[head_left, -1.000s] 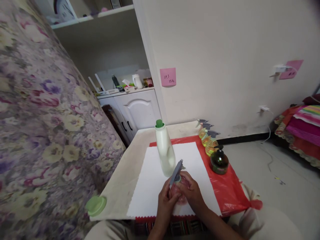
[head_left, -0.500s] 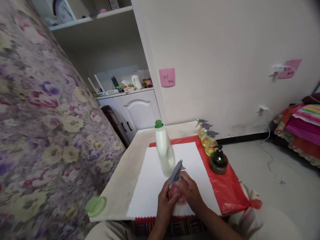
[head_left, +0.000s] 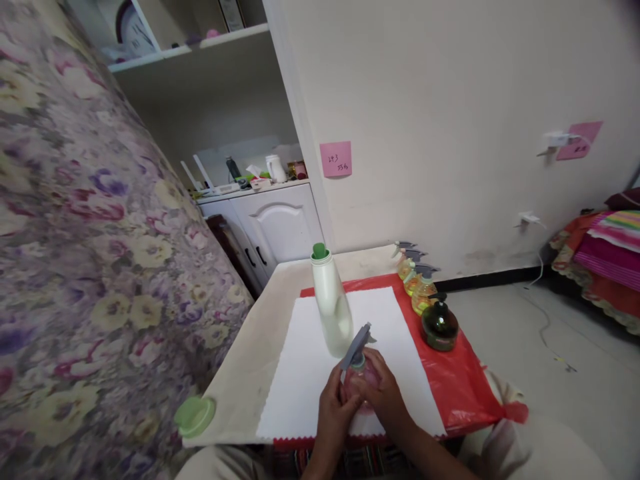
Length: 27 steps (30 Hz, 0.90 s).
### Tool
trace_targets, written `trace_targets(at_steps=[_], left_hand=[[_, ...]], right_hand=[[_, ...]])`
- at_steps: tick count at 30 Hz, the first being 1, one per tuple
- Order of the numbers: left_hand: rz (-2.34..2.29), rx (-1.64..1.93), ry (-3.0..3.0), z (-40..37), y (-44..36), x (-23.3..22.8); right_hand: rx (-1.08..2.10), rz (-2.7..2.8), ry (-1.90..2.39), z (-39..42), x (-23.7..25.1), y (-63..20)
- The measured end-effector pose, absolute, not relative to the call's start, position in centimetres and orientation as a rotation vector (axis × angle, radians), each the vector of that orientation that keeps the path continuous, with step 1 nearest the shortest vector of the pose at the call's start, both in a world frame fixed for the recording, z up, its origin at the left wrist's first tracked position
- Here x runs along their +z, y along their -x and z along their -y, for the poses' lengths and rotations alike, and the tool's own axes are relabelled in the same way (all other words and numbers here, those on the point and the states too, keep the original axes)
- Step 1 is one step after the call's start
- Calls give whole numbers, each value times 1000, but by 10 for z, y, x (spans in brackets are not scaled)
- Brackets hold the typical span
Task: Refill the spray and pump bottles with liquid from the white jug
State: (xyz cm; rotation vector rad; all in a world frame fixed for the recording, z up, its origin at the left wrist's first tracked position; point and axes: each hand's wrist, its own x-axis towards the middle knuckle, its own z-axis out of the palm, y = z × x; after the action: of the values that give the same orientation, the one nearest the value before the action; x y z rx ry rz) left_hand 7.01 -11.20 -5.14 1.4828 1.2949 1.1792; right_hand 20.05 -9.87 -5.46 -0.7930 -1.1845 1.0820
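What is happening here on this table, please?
A person sits at a small beige table and holds a small pink spray bottle with a grey trigger head between both hands, left hand and right hand, over a white sheet. A tall white plastic bottle with a green spout stands just behind it. Three yellow spray bottles and a dark round pump bottle stand in a row on red plastic.

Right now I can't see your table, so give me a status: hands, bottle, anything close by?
Left hand and right hand both clasp the pink spray bottle over the white mat. White detergent bottle stands right behind it, uncapped.
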Motion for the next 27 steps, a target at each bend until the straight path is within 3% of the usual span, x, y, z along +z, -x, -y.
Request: trace_targets(at_steps=[12,27], left_hand=[[-1419,1003,-1395,109,-55,-87],[-1459,980,-1457,106,-50,-95]], right_hand=[[1280,1333,905,92,-93,-222],[973,1440,1001,100,-82,-217]])
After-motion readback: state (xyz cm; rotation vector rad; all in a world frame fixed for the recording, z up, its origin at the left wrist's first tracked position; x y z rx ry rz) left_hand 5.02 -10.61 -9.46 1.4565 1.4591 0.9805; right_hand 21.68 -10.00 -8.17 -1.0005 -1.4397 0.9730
